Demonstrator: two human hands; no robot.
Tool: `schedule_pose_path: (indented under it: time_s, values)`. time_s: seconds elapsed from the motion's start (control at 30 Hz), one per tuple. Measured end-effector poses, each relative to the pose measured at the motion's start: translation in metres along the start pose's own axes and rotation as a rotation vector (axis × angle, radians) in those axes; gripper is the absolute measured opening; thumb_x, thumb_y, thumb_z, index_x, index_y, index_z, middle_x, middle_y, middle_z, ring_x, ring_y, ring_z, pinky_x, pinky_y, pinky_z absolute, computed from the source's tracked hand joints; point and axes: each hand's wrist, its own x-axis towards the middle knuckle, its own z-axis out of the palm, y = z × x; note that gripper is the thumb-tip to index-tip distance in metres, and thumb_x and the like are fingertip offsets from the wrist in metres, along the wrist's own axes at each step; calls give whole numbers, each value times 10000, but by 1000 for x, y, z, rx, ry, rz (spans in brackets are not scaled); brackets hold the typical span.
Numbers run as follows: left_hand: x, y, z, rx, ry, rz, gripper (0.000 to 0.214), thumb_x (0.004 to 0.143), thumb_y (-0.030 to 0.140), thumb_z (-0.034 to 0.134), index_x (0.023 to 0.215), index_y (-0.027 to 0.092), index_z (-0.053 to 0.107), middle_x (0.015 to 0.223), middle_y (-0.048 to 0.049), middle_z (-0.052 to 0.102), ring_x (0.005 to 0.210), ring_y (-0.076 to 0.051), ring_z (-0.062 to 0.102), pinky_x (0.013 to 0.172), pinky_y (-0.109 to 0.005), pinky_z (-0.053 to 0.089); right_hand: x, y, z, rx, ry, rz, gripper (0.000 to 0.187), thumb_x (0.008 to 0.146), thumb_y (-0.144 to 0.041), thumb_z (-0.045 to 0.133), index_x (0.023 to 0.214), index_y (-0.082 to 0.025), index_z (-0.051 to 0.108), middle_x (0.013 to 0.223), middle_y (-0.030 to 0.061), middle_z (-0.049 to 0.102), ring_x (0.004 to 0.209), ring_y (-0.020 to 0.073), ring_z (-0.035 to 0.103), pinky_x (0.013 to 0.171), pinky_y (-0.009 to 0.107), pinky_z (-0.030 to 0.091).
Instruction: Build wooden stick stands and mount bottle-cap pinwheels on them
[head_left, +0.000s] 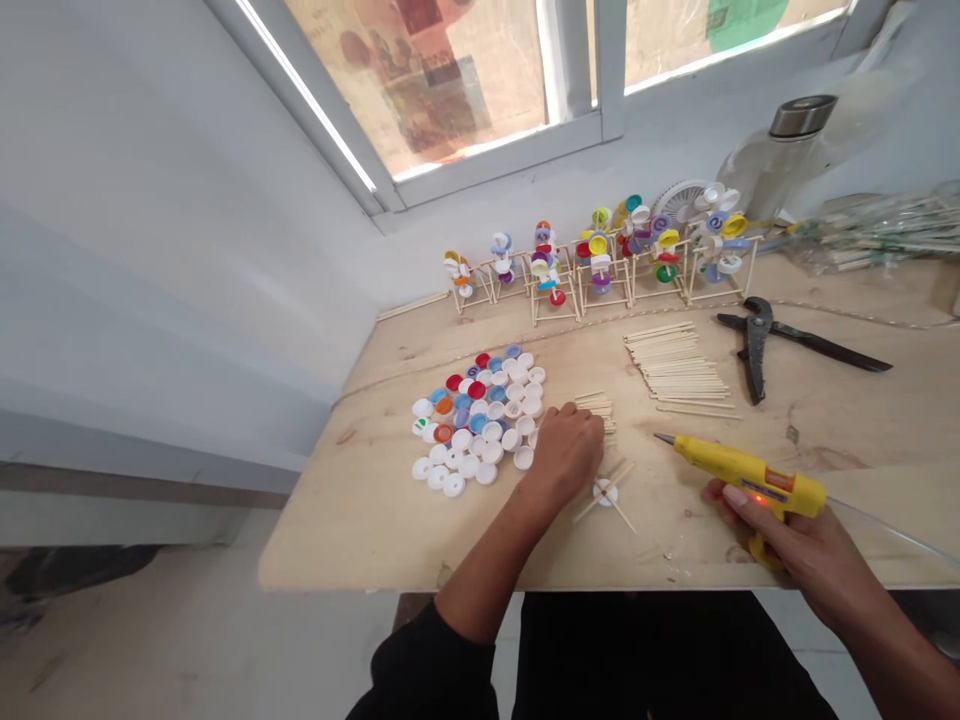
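My right hand grips a yellow hot glue gun with a lit red light, its nozzle pointing left above the table. My left hand is closed, its fingertips curled down at the near end of a small pile of short wooden sticks; what they pinch is hidden. Just below that hand lies a white bottle cap with thin sticks crossed over it in an X. Left of it spreads a group of bottle caps, mostly white, with some blue, red and orange.
Longer sticks lie behind the glue gun, beside black-handled pliers. Along the wall stand several small stick-frame wheels with coloured caps. A metal-lidded bottle, a small white fan and bagged sticks occupy the back right.
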Motion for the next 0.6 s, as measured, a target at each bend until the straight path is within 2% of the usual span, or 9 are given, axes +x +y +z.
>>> schedule_pose_path:
  time_s: [0.1, 0.23, 0.33, 0.43, 0.6]
  values:
    - [-13, -1, -14, -313, 120, -170, 127, 771, 95, 559, 685, 176, 606, 688, -27, 630, 685, -166, 542, 640, -293, 388, 0, -1, -1, 4, 5, 6, 465, 576, -486, 790, 917, -172, 756, 936, 111, 749, 801, 262, 703, 577, 268, 580]
    - [-41, 5, -23, -950, 214, -401, 60, 775, 213, 605, 768, 162, 636, 701, -9, 623, 611, -110, 507, 576, -238, 391, -3, -4, 1, -34, 15, -8, 459, 588, -517, 775, 895, -176, 762, 898, 106, 750, 791, 252, 699, 589, 259, 576]
    - [-63, 13, -17, -1357, 253, -553, 228, 720, 254, 690, 926, 156, 675, 751, -14, 631, 645, -98, 521, 579, -211, 397, -6, -5, 4, -68, 48, -81, 399, 647, -538, 730, 849, -195, 762, 948, 96, 742, 914, 264, 680, 687, 274, 582]
    - [-80, 21, -7, -1557, 241, -650, 238, 684, 238, 729, 900, 140, 706, 743, -25, 642, 631, -83, 512, 572, -195, 387, -10, -6, 6, -31, 92, -153, 365, 684, -530, 707, 845, -205, 750, 916, 84, 739, 892, 253, 679, 673, 280, 585]
    - [-91, 27, -2, -1668, 268, -744, 192, 665, 222, 747, 822, 115, 717, 640, -9, 610, 537, -56, 464, 523, -186, 354, -23, -8, 8, -62, 101, -218, 332, 751, -484, 669, 924, -209, 736, 902, 70, 737, 735, 192, 677, 614, 249, 578]
